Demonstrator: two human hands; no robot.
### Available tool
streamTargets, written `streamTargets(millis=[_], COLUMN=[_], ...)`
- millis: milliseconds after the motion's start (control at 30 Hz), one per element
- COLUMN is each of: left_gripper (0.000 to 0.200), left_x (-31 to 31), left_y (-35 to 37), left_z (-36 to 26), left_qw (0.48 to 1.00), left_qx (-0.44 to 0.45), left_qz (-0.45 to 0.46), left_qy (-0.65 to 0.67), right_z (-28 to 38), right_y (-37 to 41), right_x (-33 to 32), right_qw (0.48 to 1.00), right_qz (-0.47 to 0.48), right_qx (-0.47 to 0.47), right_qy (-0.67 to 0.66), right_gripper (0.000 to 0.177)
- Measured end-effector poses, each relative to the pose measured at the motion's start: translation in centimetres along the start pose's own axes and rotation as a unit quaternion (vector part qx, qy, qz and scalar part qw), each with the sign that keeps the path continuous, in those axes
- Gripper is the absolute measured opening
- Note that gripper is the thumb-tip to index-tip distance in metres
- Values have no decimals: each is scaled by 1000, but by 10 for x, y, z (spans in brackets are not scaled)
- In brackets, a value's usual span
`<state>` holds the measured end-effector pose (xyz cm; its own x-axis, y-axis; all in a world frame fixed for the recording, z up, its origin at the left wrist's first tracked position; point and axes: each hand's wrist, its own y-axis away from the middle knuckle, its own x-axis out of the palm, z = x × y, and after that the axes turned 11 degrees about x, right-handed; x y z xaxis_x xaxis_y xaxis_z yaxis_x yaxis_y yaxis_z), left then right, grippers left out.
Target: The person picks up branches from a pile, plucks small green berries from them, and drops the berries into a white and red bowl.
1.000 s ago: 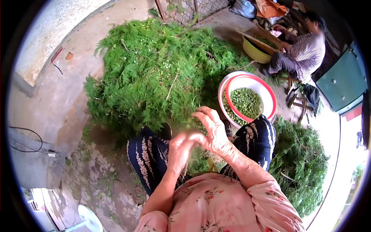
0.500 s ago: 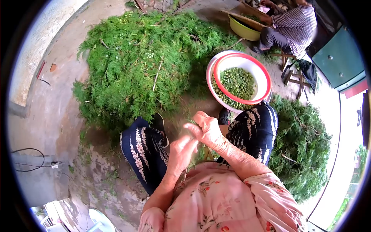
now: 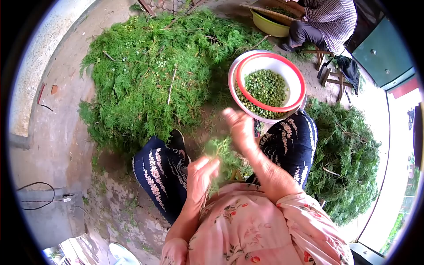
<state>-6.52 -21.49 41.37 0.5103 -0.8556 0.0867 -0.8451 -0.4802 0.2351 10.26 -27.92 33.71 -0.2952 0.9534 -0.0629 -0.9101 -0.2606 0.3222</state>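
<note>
My left hand (image 3: 202, 176) pinches a green conifer sprig (image 3: 224, 152) in front of my lap, its feathery tips pointing up and to the right. Above and right of the sprig, my right hand (image 3: 242, 128) is raised with the fingers curled in and the thumb side up; motion blurs it, and whatever it may hold is hidden. Just beyond that hand stands a white basin with a red rim (image 3: 301, 95), set tilted in a paler basin (image 3: 233, 84). Small round green cones or berries (image 3: 265, 88) lie in both.
A large heap of cut conifer branches (image 3: 141, 79) spreads ahead and left. A second heap (image 3: 344, 163) lies right of my knee. At the far right a person (image 3: 329, 22) sits by a yellow-green basin (image 3: 270, 27) bearing a woven tray. A wooden stool (image 3: 338, 81) stands nearby.
My hands, close together before, are now apart. The right hand has risen toward the basins, while the left stays low with the sprig now plainly visible. The view has shifted slightly.
</note>
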Motion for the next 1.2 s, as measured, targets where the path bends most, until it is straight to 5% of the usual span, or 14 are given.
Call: streamTargets(millis=[267,333,400,667,867,967,1033,1200], left_gripper=[16,18,19,17,16,15,14,21], left_x=[-13,-18,-17,-11,-11,-15,-21,-24], left_y=[-7,-11,-12,-17,-23,-26,-27,-24], left_z=[18,25,25,27,32,31,34,33], left_qw=[966,969,968,967,938,920,915,926], left_qx=[16,27,33,54,128,133,140,131], left_qz=[-28,-35,-53,-101,-110,-123,-118,-97], left_qy=[258,242,245,228,302,347,358,341], right_z=[46,40,45,52,41,45,58,39], right_y=[-86,-123,-131,-136,-120,-68,-26,12], right_x=[-71,-91,-114,-148,-131,-98,-73,-38], right_qw=[929,906,916,910,925,953,963,954], right_qz=[-76,-96,-19,-88,-33,169,202,182], right_qx=[211,206,141,45,104,84,137,-123], right_qy=[-294,-358,-375,-403,-363,-237,-117,206], right_gripper=[42,44,74,55,31,21,22,19])
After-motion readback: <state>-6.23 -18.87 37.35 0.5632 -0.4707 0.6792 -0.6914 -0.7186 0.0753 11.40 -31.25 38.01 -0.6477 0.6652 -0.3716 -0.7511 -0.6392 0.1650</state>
